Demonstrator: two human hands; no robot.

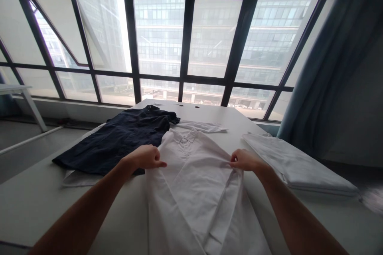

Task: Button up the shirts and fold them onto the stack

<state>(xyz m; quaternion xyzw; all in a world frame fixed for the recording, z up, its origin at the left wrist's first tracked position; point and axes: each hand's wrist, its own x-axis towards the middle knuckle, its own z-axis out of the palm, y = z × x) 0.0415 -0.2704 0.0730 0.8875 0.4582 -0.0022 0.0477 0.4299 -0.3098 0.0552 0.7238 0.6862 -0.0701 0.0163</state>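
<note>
A white collared shirt [194, 183] lies spread on the white table [36, 203], collar toward the window. My left hand [146, 157] is closed in a pinch on the shirt's left edge near the shoulder. On the shirt's right side my right hand [243, 160] is also closed, gripping a fold of the cloth. One sleeve lies folded across the shirt's front.
A dark navy shirt [119, 139] lies on the table to the left, over another white garment. A stack of folded white cloth [296, 165] sits at the right. Large windows [185, 36] fill the back and a blue-grey curtain [335, 59] hangs at the right.
</note>
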